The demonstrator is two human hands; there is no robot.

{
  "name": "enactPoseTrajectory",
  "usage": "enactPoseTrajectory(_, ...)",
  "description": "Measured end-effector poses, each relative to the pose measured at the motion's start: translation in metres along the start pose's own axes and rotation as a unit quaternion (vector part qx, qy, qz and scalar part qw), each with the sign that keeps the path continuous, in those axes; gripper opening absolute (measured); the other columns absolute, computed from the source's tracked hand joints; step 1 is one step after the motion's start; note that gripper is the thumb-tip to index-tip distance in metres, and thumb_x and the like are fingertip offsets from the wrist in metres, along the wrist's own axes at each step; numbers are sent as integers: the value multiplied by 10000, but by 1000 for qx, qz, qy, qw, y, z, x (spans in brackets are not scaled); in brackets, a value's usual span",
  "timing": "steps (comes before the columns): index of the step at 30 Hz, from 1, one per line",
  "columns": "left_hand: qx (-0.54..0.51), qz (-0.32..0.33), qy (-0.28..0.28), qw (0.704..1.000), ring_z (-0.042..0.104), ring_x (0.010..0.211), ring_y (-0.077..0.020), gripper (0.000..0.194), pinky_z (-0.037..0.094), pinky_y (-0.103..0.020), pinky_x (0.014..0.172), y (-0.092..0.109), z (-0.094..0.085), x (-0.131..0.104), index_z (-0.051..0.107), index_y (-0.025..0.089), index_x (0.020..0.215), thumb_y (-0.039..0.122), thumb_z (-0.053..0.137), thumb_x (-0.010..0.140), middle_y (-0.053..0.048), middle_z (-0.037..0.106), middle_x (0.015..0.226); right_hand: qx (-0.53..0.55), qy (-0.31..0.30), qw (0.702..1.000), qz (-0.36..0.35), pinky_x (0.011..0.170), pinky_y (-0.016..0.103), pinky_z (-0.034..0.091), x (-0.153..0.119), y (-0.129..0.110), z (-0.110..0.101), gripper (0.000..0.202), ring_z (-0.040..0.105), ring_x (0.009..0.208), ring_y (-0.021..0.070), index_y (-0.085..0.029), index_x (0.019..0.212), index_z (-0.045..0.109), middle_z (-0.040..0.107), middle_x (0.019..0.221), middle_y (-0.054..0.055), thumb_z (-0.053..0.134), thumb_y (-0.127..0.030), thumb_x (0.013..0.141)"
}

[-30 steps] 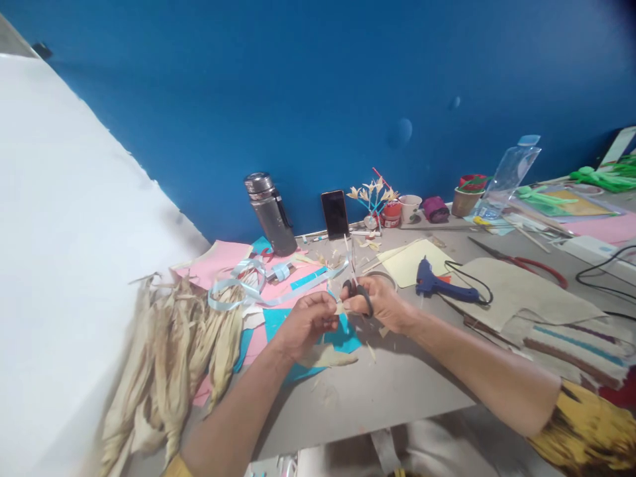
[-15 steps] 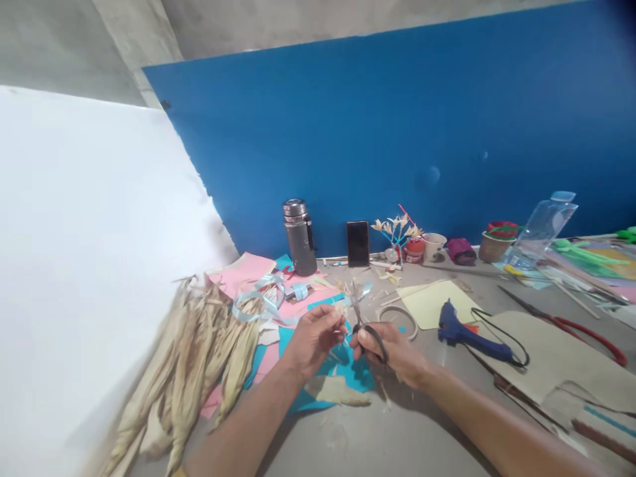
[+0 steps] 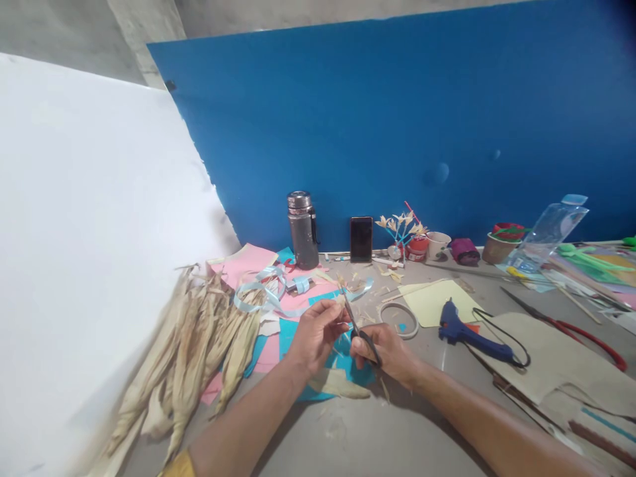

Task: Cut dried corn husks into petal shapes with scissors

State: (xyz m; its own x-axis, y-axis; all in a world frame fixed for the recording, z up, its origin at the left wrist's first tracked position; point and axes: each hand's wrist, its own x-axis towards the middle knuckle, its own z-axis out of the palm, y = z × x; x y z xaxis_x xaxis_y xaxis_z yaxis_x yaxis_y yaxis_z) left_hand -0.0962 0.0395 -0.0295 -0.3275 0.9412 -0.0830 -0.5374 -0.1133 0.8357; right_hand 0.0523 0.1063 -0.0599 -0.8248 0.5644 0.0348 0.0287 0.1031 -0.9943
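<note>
My left hand [image 3: 318, 331] pinches a small pale piece of corn husk [image 3: 340, 301] between thumb and fingers. In my right hand [image 3: 390, 351] is a pair of scissors [image 3: 366, 346] with black handles, its blades pointing up and left against the husk piece. Below both hands lies a loose strip of husk [image 3: 340, 383] on blue paper [image 3: 298, 338]. A bundle of dried corn husks [image 3: 189, 344] rests to the left. Husk flowers [image 3: 401, 228] on blue stems stand at the back.
A flask [image 3: 303, 232] and a phone [image 3: 361, 240] stand along the blue board. To the right are a tape roll [image 3: 416, 324], a blue glue gun [image 3: 472, 338], red-handled shears [image 3: 571, 329] and a leaning plastic bottle [image 3: 549, 232]. Light blue ribbon [image 3: 248, 301] lies over pink paper.
The scissors have tilted further left, and their blades now meet the husk piece in my left hand. The camera view has shifted slightly.
</note>
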Motion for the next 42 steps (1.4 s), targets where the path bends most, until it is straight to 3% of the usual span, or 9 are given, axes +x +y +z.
enactPoseTrajectory(10, 1, -21, -5, 1000, 619, 668, -114, 249, 509, -221, 646, 4, 0, -1, 618, 152, 679, 286, 828, 667, -15, 640, 702, 37, 16, 999, 20, 484, 257, 280, -2, 2, -2, 618, 397, 493, 97, -148, 515, 559, 499, 510, 17, 692, -730, 672)
enactPoseTrajectory(14, -9, -32, -20, 999, 640, 751, -133, 228, 527, -233, 700, 5, -1, -1, 630, 157, 699, 279, 822, 685, -37, 668, 770, 37, 17, 999, 21, 480, 257, 269, -1, 4, -3, 627, 394, 481, 94, -140, 547, 593, 541, 520, 34, 662, -747, 690)
enactPoseTrajectory(20, 21, -67, -143, 987, 660, 707, -198, 225, 546, -335, 566, 6, 4, -8, 640, 159, 702, 314, 803, 707, -101, 684, 1020, 18, 31, 999, 35, 488, 264, 261, -1, 3, -6, 622, 403, 481, 96, -133, 531, 622, 563, 514, 50, 686, -738, 659)
enactPoseTrajectory(23, 56, -82, -179, 979, 649, 616, -195, 231, 537, -364, 533, 5, 6, -11, 637, 151, 692, 318, 795, 718, -100, 684, 972, 2, 31, 998, 61, 481, 260, 265, -4, -2, -5, 570, 392, 465, 87, -130, 501, 616, 533, 484, 32, 748, -671, 623)
enactPoseTrajectory(29, 57, -91, -155, 982, 566, 477, -153, 231, 512, -342, 489, -1, 3, -7, 634, 148, 666, 294, 811, 686, -13, 595, 626, 28, 8, 992, 119, 450, 224, 289, -2, -8, -5, 455, 411, 468, 71, -116, 633, 659, 609, 572, 29, 837, -530, 567)
enactPoseTrajectory(37, 53, -44, -129, 989, 605, 614, -171, 216, 504, -300, 520, 8, 4, -4, 634, 152, 653, 298, 769, 738, -40, 645, 719, 60, -66, 995, 42, 499, 208, 378, -2, -21, -19, 418, 476, 537, 74, -122, 810, 700, 665, 744, 41, 752, -524, 707)
enactPoseTrajectory(39, 53, -49, -120, 990, 615, 668, -169, 215, 519, -295, 561, 8, 4, -2, 642, 149, 648, 292, 781, 728, -48, 665, 789, 43, -49, 997, 42, 480, 200, 351, 0, -19, -20, 330, 451, 513, 68, -125, 784, 702, 635, 681, 16, 732, -450, 733)
enactPoseTrajectory(42, 50, -52, -72, 995, 635, 777, -154, 193, 532, -274, 678, 7, 2, 3, 654, 149, 665, 253, 814, 694, -56, 694, 954, -5, 43, 998, 49, 442, 196, 295, 4, -14, -23, 212, 412, 468, 69, -137, 724, 689, 551, 559, -24, 662, -342, 769)
